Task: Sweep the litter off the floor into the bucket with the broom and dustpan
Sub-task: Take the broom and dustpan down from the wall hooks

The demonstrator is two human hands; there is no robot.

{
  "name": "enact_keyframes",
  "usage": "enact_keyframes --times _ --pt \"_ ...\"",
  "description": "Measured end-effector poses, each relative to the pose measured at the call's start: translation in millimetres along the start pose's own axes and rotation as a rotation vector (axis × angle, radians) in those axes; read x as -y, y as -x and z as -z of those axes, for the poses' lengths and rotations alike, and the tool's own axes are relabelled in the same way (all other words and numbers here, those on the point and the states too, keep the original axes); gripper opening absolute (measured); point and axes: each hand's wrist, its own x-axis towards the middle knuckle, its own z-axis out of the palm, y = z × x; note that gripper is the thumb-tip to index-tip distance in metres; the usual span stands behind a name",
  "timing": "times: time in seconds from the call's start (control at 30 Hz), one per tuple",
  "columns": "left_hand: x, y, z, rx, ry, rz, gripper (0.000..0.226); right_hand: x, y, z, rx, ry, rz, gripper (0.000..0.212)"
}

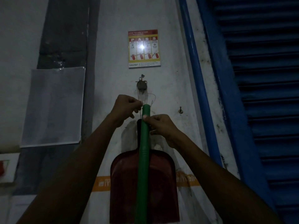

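Note:
A green broom handle (143, 159) stands upright against a white wall, its top just under a metal wall hook (141, 85). Thin string loops (146, 98) run from the hook to the handle's top. My right hand (160, 126) grips the handle near its top, thumb across the front. My left hand (125, 109) pinches the string beside the handle's tip. Behind the handle hangs a dark red dustpan (160, 183), blade down, its dark handle partly hidden. The broom head, the litter and the bucket are out of view.
A fire-extinguisher instruction poster (144, 48) is fixed above the hook. A blue louvred shutter (262, 94) fills the right side. A laminated sheet (53, 107) is on the left wall. A small second hook (180, 110) sits right of the handle. The light is dim.

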Motion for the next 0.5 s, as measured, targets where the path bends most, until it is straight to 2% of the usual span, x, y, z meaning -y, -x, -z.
enact_keyframes --times 0.1,0.17,0.23,0.3,0.43,0.5 --pt "3 -3 0 -0.036 0.057 0.008 0.019 9 -11 -2 -0.064 -0.013 0.008 0.044" --pt "7 -11 1 -0.075 0.066 0.042 0.022 18 -20 -3 -0.154 -0.097 -0.036 0.040" --pt "9 -19 1 -0.094 0.083 0.114 0.030 29 -32 -3 -0.227 -0.235 -0.118 0.037" --pt "8 -27 -2 -0.083 0.120 0.203 0.035 37 -47 -4 -0.281 -0.272 -0.152 0.034" --pt "-3 -32 -11 -0.024 0.129 0.289 0.012 41 -72 -8 -0.367 -0.212 -0.128 0.033" --pt "-3 -33 -15 -0.005 0.110 0.295 0.010 43 -80 -12 -0.378 -0.162 -0.157 0.035"
